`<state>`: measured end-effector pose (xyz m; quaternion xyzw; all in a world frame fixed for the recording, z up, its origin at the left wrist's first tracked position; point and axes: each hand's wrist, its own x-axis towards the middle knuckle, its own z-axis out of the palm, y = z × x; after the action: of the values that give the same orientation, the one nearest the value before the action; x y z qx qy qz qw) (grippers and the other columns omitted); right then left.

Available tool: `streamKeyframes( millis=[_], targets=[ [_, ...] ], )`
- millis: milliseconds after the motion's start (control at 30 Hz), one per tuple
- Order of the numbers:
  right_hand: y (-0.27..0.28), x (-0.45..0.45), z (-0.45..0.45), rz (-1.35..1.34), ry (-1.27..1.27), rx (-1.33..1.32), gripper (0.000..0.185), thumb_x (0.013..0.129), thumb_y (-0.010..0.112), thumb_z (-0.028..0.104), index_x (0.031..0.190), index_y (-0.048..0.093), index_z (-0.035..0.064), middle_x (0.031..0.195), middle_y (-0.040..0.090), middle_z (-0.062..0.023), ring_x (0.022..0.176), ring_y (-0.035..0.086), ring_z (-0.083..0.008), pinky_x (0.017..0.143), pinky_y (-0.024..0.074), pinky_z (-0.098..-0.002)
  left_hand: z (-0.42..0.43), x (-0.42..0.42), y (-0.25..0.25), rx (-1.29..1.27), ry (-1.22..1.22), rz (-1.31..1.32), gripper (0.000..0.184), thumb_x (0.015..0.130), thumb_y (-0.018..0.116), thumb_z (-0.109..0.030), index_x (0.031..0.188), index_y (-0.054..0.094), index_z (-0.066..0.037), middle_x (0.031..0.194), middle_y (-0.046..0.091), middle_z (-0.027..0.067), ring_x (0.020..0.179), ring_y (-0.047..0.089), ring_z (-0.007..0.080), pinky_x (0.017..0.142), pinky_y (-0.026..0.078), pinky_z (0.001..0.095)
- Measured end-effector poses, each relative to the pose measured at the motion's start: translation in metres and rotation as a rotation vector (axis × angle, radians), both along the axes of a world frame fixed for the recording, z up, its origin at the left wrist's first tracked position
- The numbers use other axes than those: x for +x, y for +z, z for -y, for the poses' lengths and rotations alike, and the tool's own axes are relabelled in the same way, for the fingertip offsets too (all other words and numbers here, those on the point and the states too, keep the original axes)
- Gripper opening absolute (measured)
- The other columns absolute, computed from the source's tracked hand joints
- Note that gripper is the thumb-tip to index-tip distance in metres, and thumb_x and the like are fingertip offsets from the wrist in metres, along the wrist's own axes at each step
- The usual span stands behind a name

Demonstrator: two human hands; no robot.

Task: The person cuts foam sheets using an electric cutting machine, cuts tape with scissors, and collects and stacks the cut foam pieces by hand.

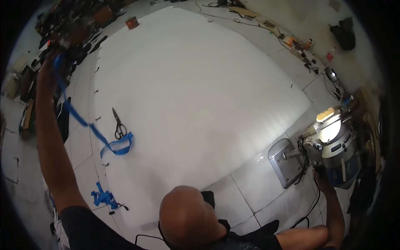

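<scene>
My left hand [52,62] reaches far out to the upper left, dim and blurred against the clutter. It is closed on one end of a long blue fabric strip [76,113]. The strip trails down to the white sheet and ends there in a loose loop. Dark scissors [118,125] lie on the sheet just above that loop. At the right, my right hand [323,181] is against the underside of a grey and blue machine [341,156] with a lit lamp. Its fingers are mostly hidden.
A large white sheet [191,91] covers the tiled floor. A red-brown tin [132,23] stands at its far left edge. A crumpled blue strip [104,196] lies lower left. A grey flat base [287,163] adjoins the machine. Clutter and cables line the walls.
</scene>
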<state>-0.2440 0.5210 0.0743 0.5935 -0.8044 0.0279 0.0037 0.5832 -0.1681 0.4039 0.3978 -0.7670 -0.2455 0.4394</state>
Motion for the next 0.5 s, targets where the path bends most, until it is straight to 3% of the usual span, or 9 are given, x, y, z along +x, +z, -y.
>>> streamKeyframes(
  millis=[33,67,133,200,267,333,400,467,500],
  targets=[
    [0.004,0.004,0.002,0.209,-0.174,0.041,0.040,0.100,0.053,0.034,0.122,0.055,0.0003,0.118,0.060,-0.0235,0.116,0.054,-0.0423,0.100,0.0419,-0.0463,-0.005,-0.043,0.005,0.294,-0.304,-0.566,0.046,0.100,0.052,-0.013,0.144,0.047,-0.001,0.137,0.057,0.0170,0.120,0.060,0.0258,0.104,0.049,0.0370],
    [0.004,-0.002,0.000,0.229,-0.191,0.107,0.048,0.100,0.053,0.034,0.135,0.049,0.0005,0.130,0.055,-0.0266,0.125,0.051,-0.0433,0.105,0.0390,-0.0470,-0.011,-0.079,0.005,0.246,-0.325,-0.527,0.045,0.099,0.052,-0.008,0.143,0.047,0.000,0.138,0.056,0.0179,0.115,0.063,0.0261,0.103,0.051,0.0363],
    [0.051,0.041,0.028,0.127,-0.326,0.388,0.060,0.099,0.056,0.036,0.144,0.041,-0.0014,0.139,0.049,-0.0302,0.131,0.046,-0.0440,0.109,0.0357,-0.0478,-0.033,-0.130,-0.013,0.217,-0.336,-0.472,0.045,0.097,0.051,-0.004,0.142,0.048,0.001,0.138,0.056,0.0188,0.111,0.065,0.0263,0.102,0.052,0.0355],
    [0.062,0.076,0.018,0.092,-0.491,0.300,0.071,0.093,0.066,0.038,0.144,0.040,-0.0042,0.141,0.046,-0.0317,0.131,0.046,-0.0439,0.111,0.0343,-0.0485,-0.059,-0.169,-0.044,0.206,-0.307,-0.342,0.046,0.095,0.052,0.001,0.141,0.049,0.001,0.132,0.058,0.0163,0.105,0.067,0.0228,0.097,0.055,0.0336],
    [0.067,0.102,-0.001,-0.238,-0.203,0.317,0.079,0.086,0.075,0.037,0.142,0.040,-0.0066,0.141,0.045,-0.0324,0.133,0.046,-0.0405,0.112,0.0358,-0.0461,-0.098,-0.199,-0.077,0.302,-0.246,-0.300,0.048,0.094,0.052,0.002,0.142,0.048,0.001,0.127,0.059,0.0130,0.098,0.068,0.0191,0.092,0.057,0.0318],
    [0.104,0.155,0.025,0.019,-0.067,0.560,0.074,0.083,0.078,0.036,0.140,0.047,-0.0004,0.132,0.055,-0.0266,0.124,0.055,-0.0367,0.104,0.0441,-0.0446,-0.114,-0.205,-0.109,0.403,-0.289,-0.291,0.046,0.094,0.053,0.002,0.140,0.050,0.003,0.130,0.058,0.0115,0.095,0.069,0.0165,0.085,0.058,0.0274],
    [0.144,0.205,0.072,0.375,0.055,0.804,0.066,0.082,0.079,0.035,0.136,0.053,0.0065,0.122,0.064,-0.0200,0.112,0.064,-0.0346,0.093,0.0524,-0.0432,-0.158,-0.239,-0.128,0.334,-0.126,-0.201,0.045,0.097,0.056,-0.005,0.141,0.050,0.004,0.136,0.058,0.0163,0.094,0.069,0.0154,0.081,0.059,0.0266],
    [0.136,0.232,0.118,0.586,0.108,0.586,0.057,0.085,0.076,0.043,0.128,0.061,0.0100,0.112,0.070,-0.0134,0.101,0.069,-0.0344,0.087,0.0549,-0.0462,-0.184,-0.268,-0.146,0.427,-0.103,-0.147,0.044,0.097,0.055,-0.006,0.140,0.050,0.003,0.136,0.058,0.0152,0.090,0.069,0.0151,0.077,0.058,0.0259],
    [0.130,0.244,0.143,0.575,0.215,0.313,0.060,0.087,0.074,0.046,0.131,0.059,0.0088,0.118,0.067,-0.0150,0.105,0.068,-0.0323,0.086,0.0553,-0.0440,-0.190,-0.278,-0.159,0.529,-0.146,-0.183,0.044,0.098,0.055,-0.007,0.140,0.051,0.002,0.136,0.059,0.0140,0.088,0.069,0.0144,0.075,0.058,0.0250]
  ],
)
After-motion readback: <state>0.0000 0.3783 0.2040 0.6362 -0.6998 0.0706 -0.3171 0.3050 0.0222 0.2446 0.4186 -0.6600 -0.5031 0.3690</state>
